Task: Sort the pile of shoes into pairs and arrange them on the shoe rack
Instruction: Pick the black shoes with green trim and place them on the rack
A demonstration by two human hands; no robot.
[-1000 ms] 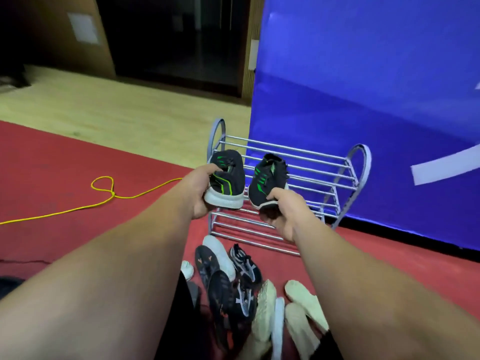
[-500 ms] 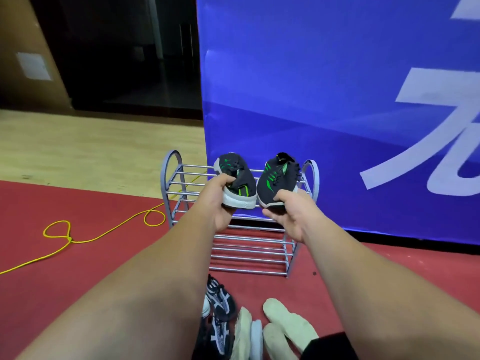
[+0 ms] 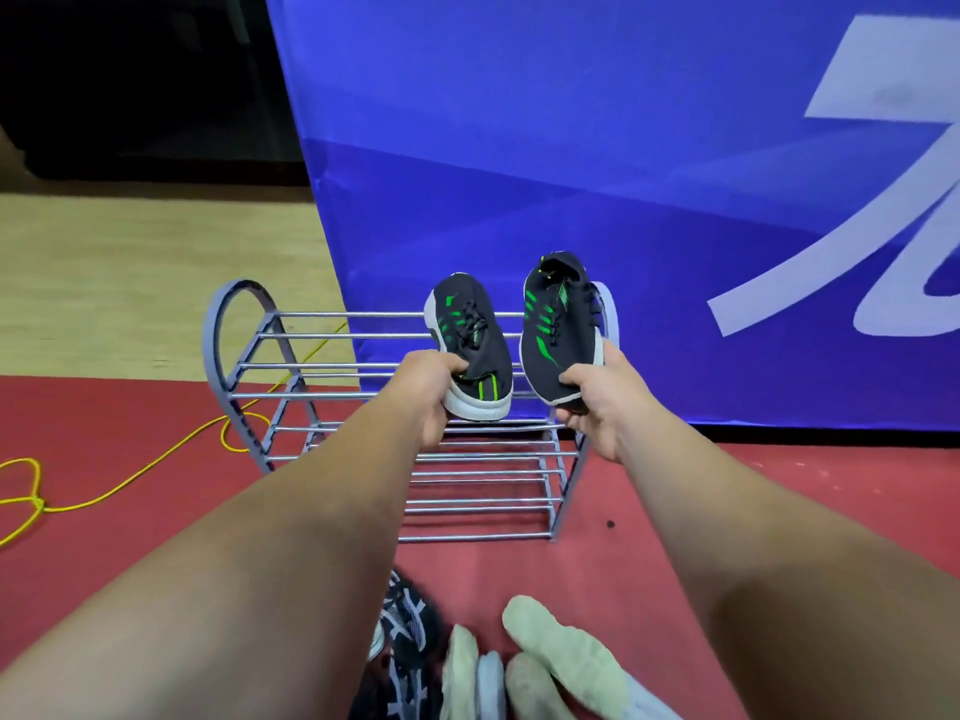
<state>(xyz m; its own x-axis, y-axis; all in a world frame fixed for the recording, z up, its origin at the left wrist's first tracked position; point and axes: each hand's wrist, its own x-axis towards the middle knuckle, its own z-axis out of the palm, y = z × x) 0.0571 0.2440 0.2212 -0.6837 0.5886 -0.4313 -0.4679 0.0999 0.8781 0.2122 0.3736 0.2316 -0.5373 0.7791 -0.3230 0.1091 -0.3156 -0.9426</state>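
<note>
No legible text, partial white strokes (image 3: 779, 288) on blue banner (image 3: 519, 122)

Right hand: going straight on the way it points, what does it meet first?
Likely the shoe rack, top rails at its right end, met by the shoe the right hand holds; depth unclear.

2 shoes (image 3: 475, 345) farther right along rack (image 3: 209, 335)
</note>
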